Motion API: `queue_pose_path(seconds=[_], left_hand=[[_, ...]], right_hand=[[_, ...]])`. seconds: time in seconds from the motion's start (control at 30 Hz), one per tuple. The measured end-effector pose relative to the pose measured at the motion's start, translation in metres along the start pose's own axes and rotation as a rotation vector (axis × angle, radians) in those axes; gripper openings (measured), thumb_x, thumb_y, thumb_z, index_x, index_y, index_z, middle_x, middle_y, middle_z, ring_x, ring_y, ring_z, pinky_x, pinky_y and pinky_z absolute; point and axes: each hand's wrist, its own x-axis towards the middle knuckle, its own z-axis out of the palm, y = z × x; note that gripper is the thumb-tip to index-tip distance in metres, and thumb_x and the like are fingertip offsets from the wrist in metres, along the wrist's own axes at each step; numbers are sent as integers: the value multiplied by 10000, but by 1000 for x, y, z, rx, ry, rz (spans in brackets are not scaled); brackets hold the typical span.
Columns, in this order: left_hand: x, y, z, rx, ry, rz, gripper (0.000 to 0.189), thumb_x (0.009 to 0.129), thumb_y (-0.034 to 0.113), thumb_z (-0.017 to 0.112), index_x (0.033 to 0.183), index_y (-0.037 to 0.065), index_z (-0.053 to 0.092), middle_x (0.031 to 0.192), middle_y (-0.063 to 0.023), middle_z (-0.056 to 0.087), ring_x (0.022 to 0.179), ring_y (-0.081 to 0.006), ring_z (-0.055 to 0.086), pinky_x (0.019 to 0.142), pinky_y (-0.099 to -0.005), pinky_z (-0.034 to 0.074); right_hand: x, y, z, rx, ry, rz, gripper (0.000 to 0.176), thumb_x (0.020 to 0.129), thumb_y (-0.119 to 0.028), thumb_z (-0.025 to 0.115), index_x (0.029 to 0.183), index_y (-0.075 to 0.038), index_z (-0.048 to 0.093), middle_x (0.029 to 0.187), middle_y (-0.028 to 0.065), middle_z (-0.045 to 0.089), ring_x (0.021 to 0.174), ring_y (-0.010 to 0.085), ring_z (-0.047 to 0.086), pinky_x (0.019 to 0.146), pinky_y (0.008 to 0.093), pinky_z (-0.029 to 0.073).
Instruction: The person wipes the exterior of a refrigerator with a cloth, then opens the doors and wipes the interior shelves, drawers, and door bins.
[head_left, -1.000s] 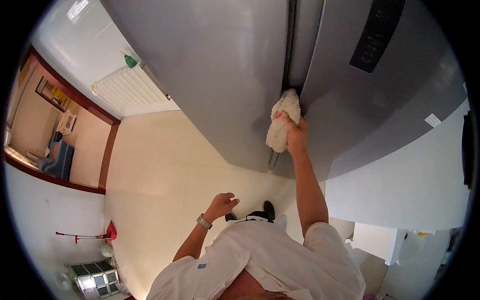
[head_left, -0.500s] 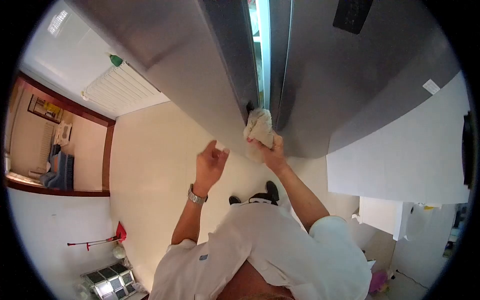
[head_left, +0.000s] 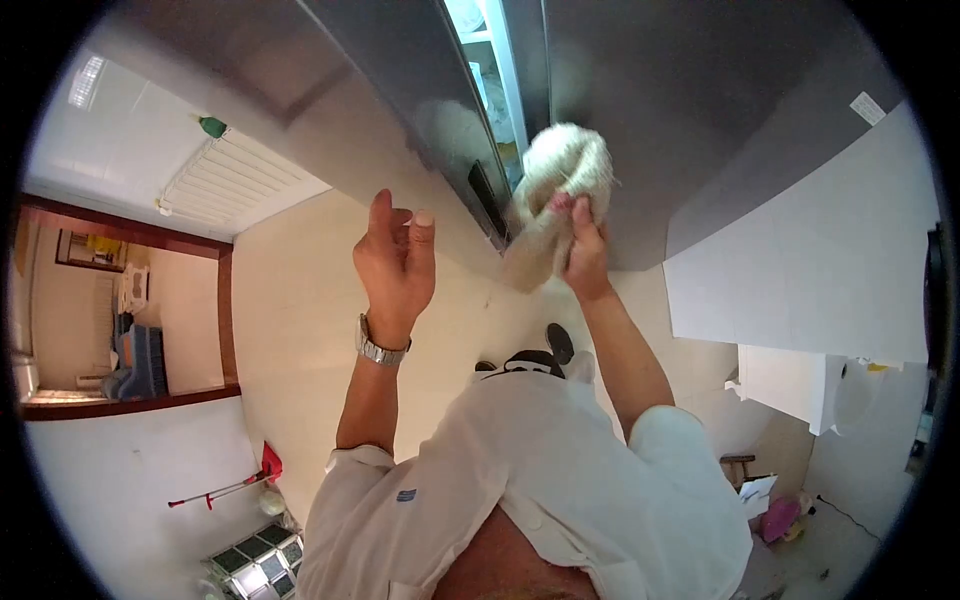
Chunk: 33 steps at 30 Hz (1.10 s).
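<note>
My right hand [head_left: 588,255] grips a fluffy cream cloth [head_left: 570,160], its fingers and thumb pinching the bunched fabric. The cloth hangs in front of the gap between two dark grey refrigerator doors. The left door [head_left: 390,110] is ajar, and a dark recess shows on its edge; through the gap I see a lit interior [head_left: 490,75] with pale shelves. The right door [head_left: 690,120] looks closed. My left hand [head_left: 393,265], wearing a metal watch [head_left: 380,342] at the wrist, is raised near the left door's lower edge. Its thumb and forefinger are apart and it holds nothing.
A white radiator [head_left: 235,175] with a green object [head_left: 213,127] is on the left wall. A doorway [head_left: 228,320] with brown trim opens beside it. A red-headed broom or mop [head_left: 268,465] leans at lower left, and a white cabinet [head_left: 785,385] stands at right.
My right hand has lifted the cloth up and to the right, and more of it shows. My left hand has risen slightly to the left. The left door's gap looks wider.
</note>
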Motion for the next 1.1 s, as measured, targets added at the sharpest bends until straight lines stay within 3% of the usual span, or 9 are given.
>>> queue_pose_path(seconds=[0.07, 0.1, 0.27, 0.33, 0.53, 0.6, 0.83, 0.97, 1.1], left_hand=[[1, -2, 3, -32, -9, -22, 557, 852, 338, 628, 1145, -106, 462, 751, -148, 637, 569, -191, 631, 505, -260, 483], [2, -4, 6, -65, -12, -47, 548, 858, 337, 619, 1143, -105, 465, 756, -148, 637, 559, -186, 624, 506, -260, 482], [3, -7, 17, 71, 34, 44, 593, 796, 327, 686, 1165, -77, 457, 772, -129, 639, 580, -187, 626, 505, -282, 493], [4, 3, 22, 145, 59, 73, 632, 759, 331, 724, 1168, -66, 452, 778, -123, 640, 595, -189, 631, 507, -293, 499], [-17, -6, 16, 244, 191, -49, 680, 635, 313, 818, 1127, 1, 468, 764, -89, 639, 610, -187, 637, 538, -264, 510], [-26, -15, 4, 209, 174, -56, 679, 632, 304, 822, 1123, -4, 468, 766, -86, 641, 613, -186, 638, 539, -266, 512], [-43, -19, -14, 186, 196, -28, 634, 632, 287, 818, 1084, -4, 481, 803, -88, 653, 614, -181, 636, 537, -272, 511], [-45, -9, -17, 361, 180, -65, 666, 580, 288, 820, 1085, 7, 489, 778, -79, 645, 597, -189, 622, 533, -301, 504], [-51, -21, -11, 598, 74, 65, 674, 574, 308, 806, 1079, -19, 500, 788, -114, 621, 582, -296, 613, 482, -366, 483]], right_hand=[[32, 19, 6, 27, -38, 153, 367, 963, -373, 414, 1137, -67, 516, 1037, 45, 573, 937, 142, 566, 834, 307, 469], [44, 21, 14, -283, -75, 235, 406, 954, -394, 434, 1194, -69, 471, 1036, 31, 561, 912, 114, 554, 819, 280, 463], [38, 27, 49, -70, 15, -25, 394, 898, -367, 573, 1116, -40, 565, 1007, 23, 595, 911, 127, 539, 794, 260, 433], [25, 27, 48, -352, -21, 26, 329, 905, -307, 567, 1093, -38, 574, 1032, 38, 584, 920, 117, 528, 797, 282, 439], [-4, 49, 43, -506, -178, -41, 364, 842, -191, 632, 1142, -17, 522, 1090, 158, 548, 1029, 292, 537, 858, 388, 426], [-9, 43, 47, -847, -322, -355, 439, 810, -160, 656, 1191, -22, 488, 1140, 180, 527, 1070, 326, 524, 887, 402, 414], [2, 2, 76, -951, -372, -655, 440, 749, -182, 686, 1139, -26, 556, 1212, 197, 500, 1163, 416, 435, 984, 455, 343], [12, -28, 121, -1068, -328, -1110, 425, 658, -222, 709, 1044, -60, 632, 1252, 162, 503, 1203, 363, 419, 974, 462, 326], [27, -28, 157, -1003, -403, -1229, 374, 669, -306, 629, 1010, -154, 647, 1253, 87, 516, 1174, 293, 431, 959, 496, 308]])
